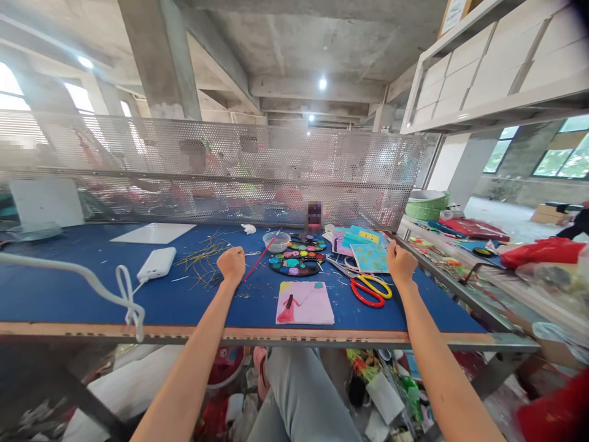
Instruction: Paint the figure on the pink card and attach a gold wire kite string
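Both my arms stretch out over a blue table (69, 288). My left hand (231, 264) is a closed fist above the table, close to a thin red paintbrush (258, 261) and a scatter of yellow strands (202, 258); nothing shows in it. My right hand (401, 263) is also a closed fist, near the painted cards (369, 258) and the red and yellow scissors (370, 290). Between the hands lie a round paint palette (297, 259) and a small pink painting (304, 302). A clear water cup (277, 241) stands behind the brush.
A white power bank (157, 263) with a white cable (92, 283) lies at the left. A white sheet (154, 232) sits further back. A perforated metal screen (207, 172) closes the far edge. A cluttered bench (483, 258) runs along the right. Litter lies under the table.
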The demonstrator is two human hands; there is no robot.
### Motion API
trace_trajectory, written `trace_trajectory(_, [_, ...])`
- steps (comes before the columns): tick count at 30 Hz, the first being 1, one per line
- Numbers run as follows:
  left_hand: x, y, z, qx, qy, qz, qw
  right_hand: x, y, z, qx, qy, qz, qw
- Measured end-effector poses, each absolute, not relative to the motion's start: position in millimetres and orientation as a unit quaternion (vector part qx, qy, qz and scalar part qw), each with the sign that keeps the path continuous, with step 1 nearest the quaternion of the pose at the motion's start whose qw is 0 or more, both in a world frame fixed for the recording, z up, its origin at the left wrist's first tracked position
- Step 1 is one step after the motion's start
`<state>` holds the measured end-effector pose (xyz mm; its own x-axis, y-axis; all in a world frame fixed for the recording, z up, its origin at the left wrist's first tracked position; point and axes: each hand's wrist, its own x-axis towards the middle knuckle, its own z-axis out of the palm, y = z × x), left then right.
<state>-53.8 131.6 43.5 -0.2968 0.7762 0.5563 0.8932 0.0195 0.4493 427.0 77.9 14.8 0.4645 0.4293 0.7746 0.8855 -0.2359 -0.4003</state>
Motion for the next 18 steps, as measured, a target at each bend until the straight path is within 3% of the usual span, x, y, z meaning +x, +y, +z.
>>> trace_trajectory(9, [-93,144,70,-0.587,-0.694,-0.417,0.012,420,77,14,-0.733,-0.481,-0.264,0.404])
trace_trajectory(18, [-111,123,77,-0.728,-0.659,-0.190,-0.028,409,73,18,-0.718,-0.519,-0.257,0.386])
